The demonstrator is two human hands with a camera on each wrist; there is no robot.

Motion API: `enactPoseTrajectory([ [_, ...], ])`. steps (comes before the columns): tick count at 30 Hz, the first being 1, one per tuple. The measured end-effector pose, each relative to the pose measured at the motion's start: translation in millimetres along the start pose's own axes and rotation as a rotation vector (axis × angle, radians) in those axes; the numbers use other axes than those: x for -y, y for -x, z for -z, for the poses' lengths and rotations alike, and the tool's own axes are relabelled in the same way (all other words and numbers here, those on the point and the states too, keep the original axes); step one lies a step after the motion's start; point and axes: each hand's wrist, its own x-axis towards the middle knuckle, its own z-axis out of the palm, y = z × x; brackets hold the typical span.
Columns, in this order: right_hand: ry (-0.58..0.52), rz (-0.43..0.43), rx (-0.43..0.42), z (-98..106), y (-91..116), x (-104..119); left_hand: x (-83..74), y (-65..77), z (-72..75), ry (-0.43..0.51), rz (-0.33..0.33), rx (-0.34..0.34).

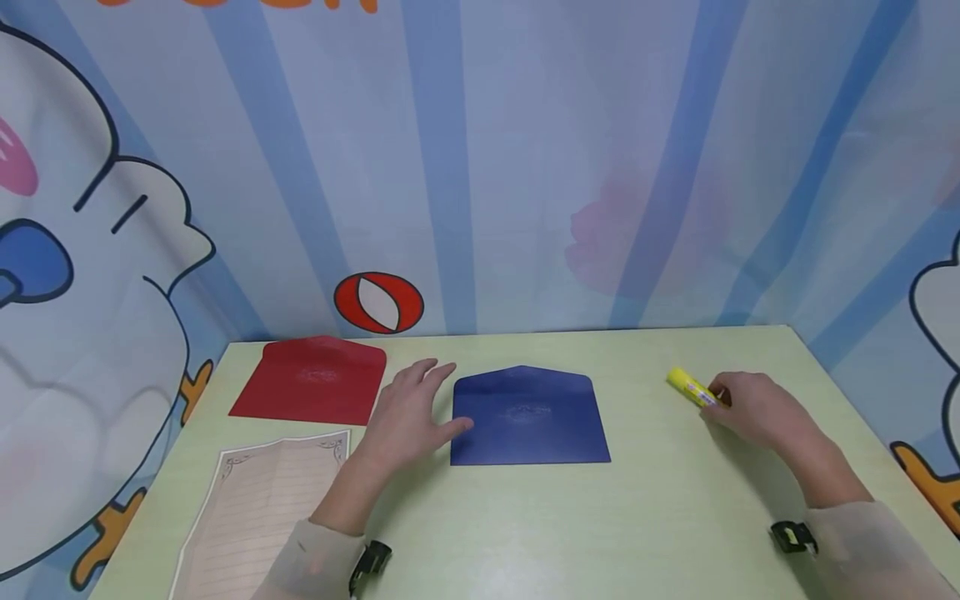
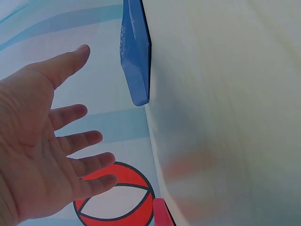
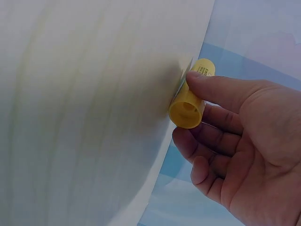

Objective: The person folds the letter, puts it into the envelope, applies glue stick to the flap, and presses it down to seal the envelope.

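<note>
Envelopes, 2 total: 1 red envelope [image 1: 315, 392], 1 blue envelope [image 1: 525, 429]. Lined letter paper [image 1: 262, 508]: 1 sheet showing, can't tell if more underneath. Yellow glue stick [image 1: 688, 386]: 1. Hands: 2, i.e. 1 left hand [image 1: 405, 425] and 1 right hand [image 1: 761, 408]. Sleeves [image 1: 311, 562]: 2. Black wrist devices [image 1: 792, 537]: 2, one per wrist. Table [image 1: 540, 533]: 1. On the printed backdrop [image 1: 525, 125]: 1 red-and-white ball [image 1: 378, 302], 2 cartoon figures [image 1: 90, 400], 3 orange feet [image 1: 111, 533] visible. Orange lettering [image 1: 281, 2]: cropped at top, letter count unclear.
</note>
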Motion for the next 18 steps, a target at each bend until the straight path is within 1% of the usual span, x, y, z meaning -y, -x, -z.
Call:
enactPoseTrajectory([
  [7, 0.01, -0.008, 0.008, -0.5, 0.1, 1.6, -0.9, 1.3, 1.5, 0.008, 0.001, 0.007],
  [13, 0.013, -0.02, 0.031, 2.1, 0.7, 2.0, -1.0, 1.8, 2.3, 0.019, 0.002, 0.004],
  [16, 0.029, -0.023, 0.024, 4.0, 0.7, 4.9, -0.4, 1.5, 2.3, 0.016, 0.002, 0.001],
  [18, 0.045, -0.017, 0.004, 5.1, -0.1, 8.7, 0.1, 0.8, 2.4, 0.014, 0.002, -0.002],
])
